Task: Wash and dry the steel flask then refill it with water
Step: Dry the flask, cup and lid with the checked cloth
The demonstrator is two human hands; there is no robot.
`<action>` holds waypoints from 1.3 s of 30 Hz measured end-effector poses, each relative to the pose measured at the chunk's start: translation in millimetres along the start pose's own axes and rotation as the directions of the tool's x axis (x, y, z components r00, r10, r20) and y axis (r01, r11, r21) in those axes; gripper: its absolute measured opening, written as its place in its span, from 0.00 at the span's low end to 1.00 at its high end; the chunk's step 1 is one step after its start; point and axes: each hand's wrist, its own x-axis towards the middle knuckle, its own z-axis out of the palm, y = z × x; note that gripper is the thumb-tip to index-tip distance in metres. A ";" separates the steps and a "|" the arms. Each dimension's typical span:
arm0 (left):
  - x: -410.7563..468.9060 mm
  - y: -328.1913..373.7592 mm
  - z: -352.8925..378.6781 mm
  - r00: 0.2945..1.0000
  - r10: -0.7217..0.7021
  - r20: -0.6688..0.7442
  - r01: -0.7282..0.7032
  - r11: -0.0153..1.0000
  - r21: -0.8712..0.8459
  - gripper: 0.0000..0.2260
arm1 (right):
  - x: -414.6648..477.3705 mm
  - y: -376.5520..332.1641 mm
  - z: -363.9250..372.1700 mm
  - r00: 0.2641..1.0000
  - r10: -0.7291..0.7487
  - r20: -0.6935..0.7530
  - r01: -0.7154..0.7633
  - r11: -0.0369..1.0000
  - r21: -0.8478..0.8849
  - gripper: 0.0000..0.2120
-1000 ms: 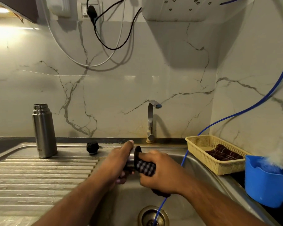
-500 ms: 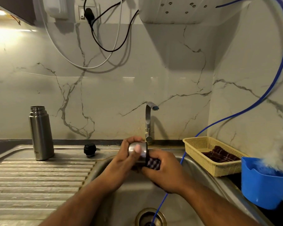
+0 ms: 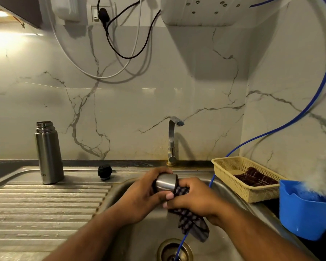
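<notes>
The steel flask (image 3: 48, 153) stands upright and uncapped on the ribbed drainboard (image 3: 41, 208) at the left. Its black stopper (image 3: 104, 172) lies by the sink's back rim. Over the sink basin (image 3: 137, 234) my left hand (image 3: 141, 198) grips the flask's steel cup lid (image 3: 166, 182), which lies on its side. My right hand (image 3: 196, 200) holds a dark checked cloth (image 3: 192, 221) against the lid's open end, and the cloth's tail hangs down. The tap (image 3: 172, 140) stands behind, with no water running.
A cream plastic basket (image 3: 231, 176) with a dark cloth sits right of the sink. A blue plastic jug (image 3: 305, 215) stands at the right edge. A blue hose (image 3: 282, 127) runs down the wall into the drain (image 3: 174, 250). Cables hang above.
My left hand has turned the cup lid so its steel side faces up. The cloth's tail now hangs lower below my right hand. The view has shifted slightly.
</notes>
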 end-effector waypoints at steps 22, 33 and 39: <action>8.2 -3.0 -8.4 0.954 -0.144 -0.262 -0.005 0.868 -0.496 0.27 | -6.5 -15.2 15.8 0.970 0.092 0.226 -0.199 0.835 0.513 0.11; 8.8 -22.3 4.0 0.922 -0.388 0.009 0.189 0.429 -0.884 0.27 | 5.0 -2.2 4.1 0.991 0.127 0.046 -0.130 0.803 0.582 0.20; 9.3 -42.1 2.8 0.889 -0.456 0.051 0.347 0.596 -0.724 0.28 | 14.0 5.3 7.0 0.970 0.001 -0.244 0.098 0.915 0.392 0.15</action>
